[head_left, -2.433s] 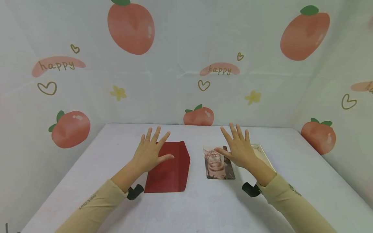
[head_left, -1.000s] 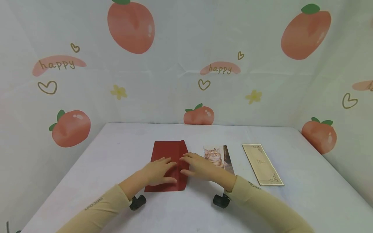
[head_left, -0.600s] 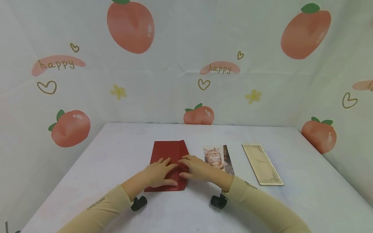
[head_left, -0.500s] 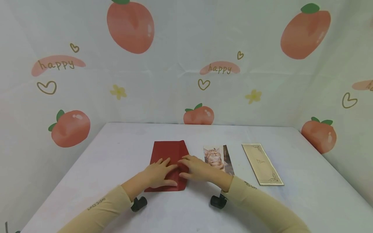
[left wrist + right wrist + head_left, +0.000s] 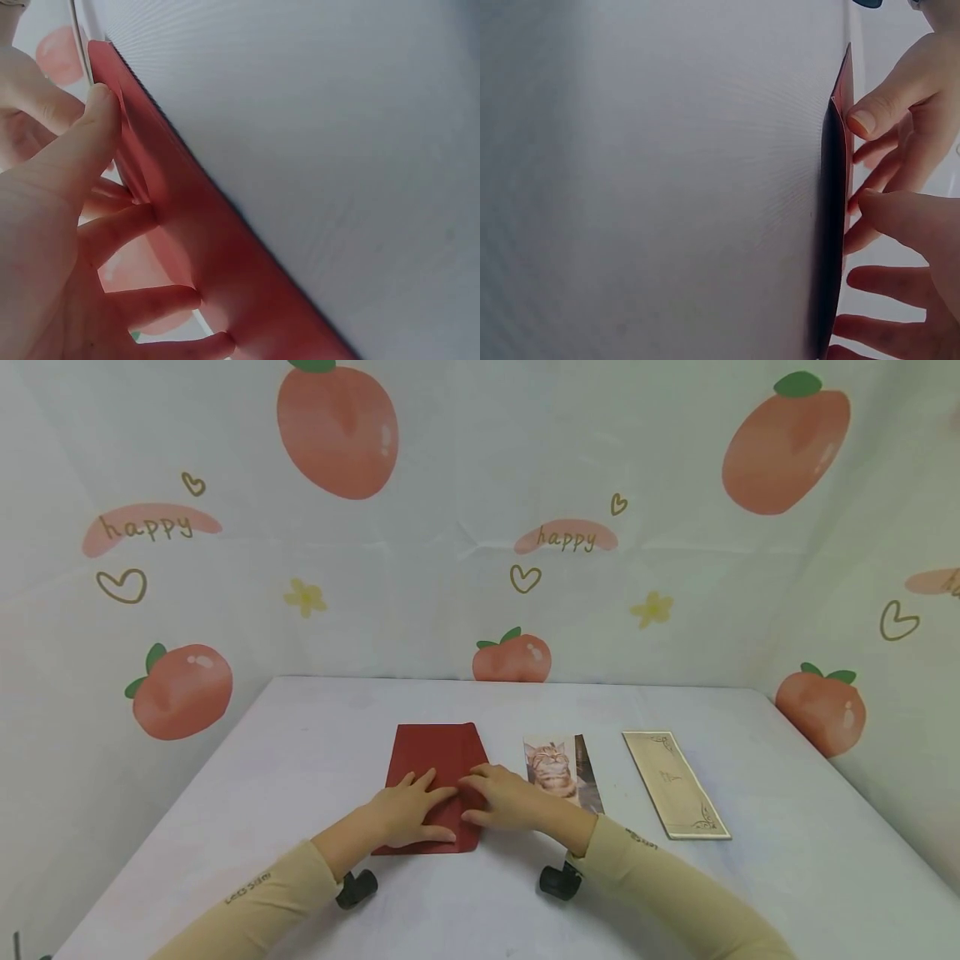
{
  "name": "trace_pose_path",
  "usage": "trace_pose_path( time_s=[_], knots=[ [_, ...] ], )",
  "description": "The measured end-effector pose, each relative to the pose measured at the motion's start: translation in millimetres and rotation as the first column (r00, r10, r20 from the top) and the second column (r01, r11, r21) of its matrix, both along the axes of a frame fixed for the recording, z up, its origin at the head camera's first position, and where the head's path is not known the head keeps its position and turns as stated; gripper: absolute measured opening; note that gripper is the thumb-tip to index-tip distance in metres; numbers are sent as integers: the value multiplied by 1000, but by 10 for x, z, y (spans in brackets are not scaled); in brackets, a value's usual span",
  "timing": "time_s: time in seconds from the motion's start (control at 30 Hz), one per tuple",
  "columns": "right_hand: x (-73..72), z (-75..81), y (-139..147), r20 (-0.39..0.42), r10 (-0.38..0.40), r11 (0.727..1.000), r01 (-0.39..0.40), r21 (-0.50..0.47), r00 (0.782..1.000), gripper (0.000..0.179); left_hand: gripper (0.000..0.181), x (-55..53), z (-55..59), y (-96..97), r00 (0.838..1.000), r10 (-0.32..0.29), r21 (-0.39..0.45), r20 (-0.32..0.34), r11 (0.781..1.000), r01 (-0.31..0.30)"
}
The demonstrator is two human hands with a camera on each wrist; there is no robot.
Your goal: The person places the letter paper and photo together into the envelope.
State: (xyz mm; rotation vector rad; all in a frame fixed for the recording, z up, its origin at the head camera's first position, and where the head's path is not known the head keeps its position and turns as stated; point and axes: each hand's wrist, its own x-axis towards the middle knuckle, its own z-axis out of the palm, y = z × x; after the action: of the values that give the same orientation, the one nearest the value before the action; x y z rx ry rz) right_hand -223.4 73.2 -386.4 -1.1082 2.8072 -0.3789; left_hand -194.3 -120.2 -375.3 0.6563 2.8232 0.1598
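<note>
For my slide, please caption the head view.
Left hand and right hand on an envelope, left of cat photo and beige card.

Red envelope (image 5: 431, 750), under L hand (image 5: 405, 814) + R hand (image 5: 508, 799): matt paper, smooth
Cat card (image 5: 551, 766), beyond R hand: smooth prntd paper
Bench (image 5: 247, 810), L of L hand: matt, smooth
Backdrop (image 5: 420, 602), well beyond: creased cloth

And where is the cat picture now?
In the head view, the cat picture lies right of centre on the table, between the red envelope and the cream card.
</note>
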Motion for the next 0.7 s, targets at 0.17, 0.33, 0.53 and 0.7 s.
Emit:
trace_pose_path(
  time_s=[0.17,0.33,0.53,0.7],
  knots=[
    [4,-19,-9,-6,-8,1000,8,30,1000,48,66,-13,-24,-18,1000,-3,15,-6,1000,3],
    [15,-34,-16,3,-16,997,16,73,1000,51,64,-19,-30,-30,1000,-8,29,-15,1000,9],
    [43,-22,-23,26,-35,985,30,169,999,58,63,-37,-46,-49,1000,-20,57,-25,998,21],
    [48,-15,-22,19,-25,978,21,209,1000,60,63,-48,-39,-68,999,-19,86,-29,996,22]
  ],
)
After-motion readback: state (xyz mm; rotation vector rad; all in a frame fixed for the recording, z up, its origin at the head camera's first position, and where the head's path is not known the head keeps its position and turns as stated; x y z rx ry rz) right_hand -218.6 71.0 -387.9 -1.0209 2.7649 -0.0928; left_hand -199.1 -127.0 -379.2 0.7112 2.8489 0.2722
